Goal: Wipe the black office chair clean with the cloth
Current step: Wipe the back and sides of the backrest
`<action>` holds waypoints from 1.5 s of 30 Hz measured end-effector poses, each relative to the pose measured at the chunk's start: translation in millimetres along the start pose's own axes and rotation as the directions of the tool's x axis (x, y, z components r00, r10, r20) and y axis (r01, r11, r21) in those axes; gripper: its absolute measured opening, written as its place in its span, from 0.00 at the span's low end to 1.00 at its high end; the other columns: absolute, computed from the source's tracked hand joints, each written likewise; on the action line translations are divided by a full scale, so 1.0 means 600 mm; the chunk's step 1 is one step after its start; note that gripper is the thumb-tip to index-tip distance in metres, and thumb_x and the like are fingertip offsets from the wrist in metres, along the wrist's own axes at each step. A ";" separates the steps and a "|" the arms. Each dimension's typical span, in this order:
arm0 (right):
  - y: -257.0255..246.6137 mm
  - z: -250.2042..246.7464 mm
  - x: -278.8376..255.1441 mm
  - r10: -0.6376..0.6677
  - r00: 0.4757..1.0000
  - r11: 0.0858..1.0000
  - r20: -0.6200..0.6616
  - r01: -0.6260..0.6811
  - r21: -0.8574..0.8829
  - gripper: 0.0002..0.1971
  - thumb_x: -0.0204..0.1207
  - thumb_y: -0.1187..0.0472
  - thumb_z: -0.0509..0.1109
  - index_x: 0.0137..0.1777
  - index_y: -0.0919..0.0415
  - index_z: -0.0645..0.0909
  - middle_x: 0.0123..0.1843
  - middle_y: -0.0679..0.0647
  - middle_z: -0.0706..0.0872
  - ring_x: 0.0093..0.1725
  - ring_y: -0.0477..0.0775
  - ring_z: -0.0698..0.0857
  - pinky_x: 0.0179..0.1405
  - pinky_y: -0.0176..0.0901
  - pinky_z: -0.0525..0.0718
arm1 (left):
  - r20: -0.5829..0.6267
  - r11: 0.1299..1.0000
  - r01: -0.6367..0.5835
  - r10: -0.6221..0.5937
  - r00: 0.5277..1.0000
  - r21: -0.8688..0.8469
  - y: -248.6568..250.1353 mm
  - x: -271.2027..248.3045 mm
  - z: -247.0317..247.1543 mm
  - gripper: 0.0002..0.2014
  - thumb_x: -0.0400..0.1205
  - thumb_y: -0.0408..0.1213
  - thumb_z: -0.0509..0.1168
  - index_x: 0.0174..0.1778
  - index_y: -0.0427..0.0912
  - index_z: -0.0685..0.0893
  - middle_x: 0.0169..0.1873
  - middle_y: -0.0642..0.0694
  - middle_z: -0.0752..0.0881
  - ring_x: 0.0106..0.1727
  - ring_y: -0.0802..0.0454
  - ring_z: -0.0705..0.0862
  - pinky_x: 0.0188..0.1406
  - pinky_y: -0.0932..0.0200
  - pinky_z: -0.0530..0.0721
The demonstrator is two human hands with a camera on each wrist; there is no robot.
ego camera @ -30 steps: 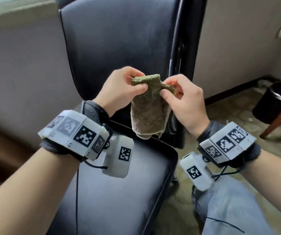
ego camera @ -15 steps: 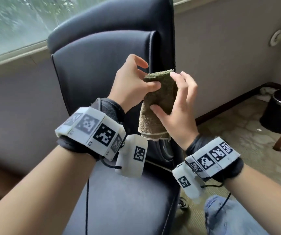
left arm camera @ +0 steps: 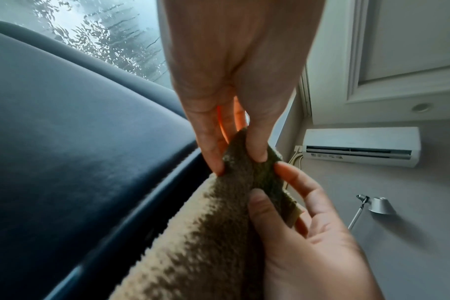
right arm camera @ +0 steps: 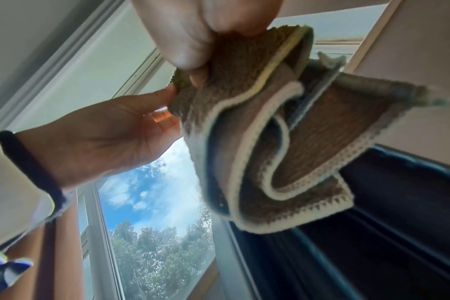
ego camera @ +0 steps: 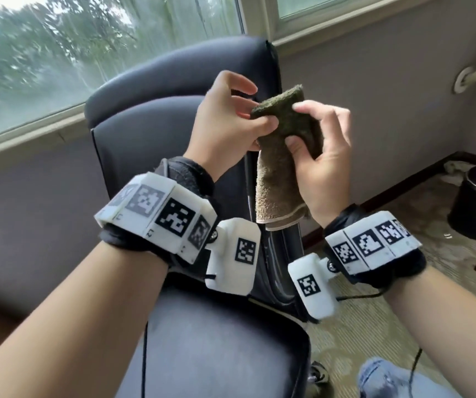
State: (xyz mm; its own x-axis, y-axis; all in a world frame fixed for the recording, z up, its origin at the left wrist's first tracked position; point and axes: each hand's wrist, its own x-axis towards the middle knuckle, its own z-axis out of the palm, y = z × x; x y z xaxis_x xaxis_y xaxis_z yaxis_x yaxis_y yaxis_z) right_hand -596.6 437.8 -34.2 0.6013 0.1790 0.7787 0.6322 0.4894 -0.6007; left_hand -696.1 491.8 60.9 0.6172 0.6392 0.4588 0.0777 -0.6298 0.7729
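The left hand's (ego camera: 225,130) thumb and forefinger pinch the top fold of the cloth (ego camera: 282,156), its other fingers spread loosely above; the right hand (ego camera: 320,156) curls round the cloth's far side, thumb pressed on the front and fingertips over the upper edge. A second ago both hands were nipping the top corners in front of the lower backrest; since then the right hand has shifted from a corner pinch to a wrap round the folded body, and the bundle has been carried up level with the top of the black office chair (ego camera: 150,133), close to its backrest but not touching it. The cloth hangs folded double, its pale hem lowest. Judging by this, the person is gathering it into a pad, and wiping has not yet begun.
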 end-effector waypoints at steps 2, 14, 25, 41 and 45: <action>0.000 0.001 0.017 0.015 1.000 1.000 0.012 -0.015 -0.025 0.20 0.69 0.74 0.67 0.62 0.63 0.80 0.54 0.49 0.72 0.54 0.39 0.77 0.64 0.38 0.76 | 0.028 1.000 0.012 -0.013 1.000 0.013 0.009 0.014 -0.002 0.15 0.74 0.26 0.72 0.50 0.40 0.75 0.40 0.43 0.84 0.37 0.54 0.86 0.30 0.57 0.88; -0.031 -0.017 0.068 -0.142 0.989 0.937 0.035 0.146 -0.319 0.22 0.68 0.61 0.69 0.63 0.62 0.77 0.62 0.62 0.74 0.61 0.61 0.74 0.62 0.30 0.63 | -0.103 0.999 0.043 -0.046 0.994 -0.034 0.041 0.040 0.012 0.11 0.72 0.24 0.73 0.38 0.42 0.79 0.35 0.45 0.84 0.36 0.51 0.86 0.34 0.53 0.90; 0.000 0.011 0.042 0.056 0.937 0.992 0.345 -0.013 -0.125 0.31 0.77 0.57 0.60 0.80 0.51 0.55 0.80 0.59 0.61 0.74 0.56 0.68 0.70 0.32 0.61 | 0.028 0.796 -0.243 0.274 0.961 0.554 0.062 0.080 -0.021 0.15 0.81 0.37 0.63 0.64 0.48 0.78 0.62 0.49 0.75 0.65 0.52 0.72 0.59 0.69 0.64; 0.002 0.000 0.062 0.029 0.930 0.972 0.366 0.059 -0.227 0.28 0.79 0.61 0.58 0.80 0.61 0.59 0.62 0.64 0.81 0.58 0.63 0.80 0.58 0.41 0.72 | 0.041 0.743 -0.023 -0.007 0.999 0.669 0.047 0.089 -0.055 0.39 0.69 0.20 0.52 0.75 0.58 0.69 0.72 0.46 0.72 0.68 0.40 0.74 0.63 0.44 0.76; 0.012 -0.002 0.047 0.018 0.936 0.981 0.353 0.052 -0.187 0.28 0.77 0.65 0.58 0.78 0.65 0.62 0.59 0.65 0.82 0.56 0.55 0.79 0.55 0.26 0.67 | 0.076 0.736 -0.040 -0.015 0.997 0.675 0.048 0.092 -0.058 0.39 0.69 0.20 0.51 0.75 0.57 0.68 0.73 0.50 0.71 0.69 0.44 0.73 0.53 0.56 0.74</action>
State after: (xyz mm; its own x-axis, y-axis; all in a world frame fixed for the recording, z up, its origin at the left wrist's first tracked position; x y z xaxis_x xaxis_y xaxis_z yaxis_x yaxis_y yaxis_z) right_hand -574.5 445.5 -17.1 0.4018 0.4772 0.7816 0.7425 0.3299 -0.5830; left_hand -687.0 524.5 123.6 0.6734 0.6135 0.4125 0.5614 -0.7874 0.2547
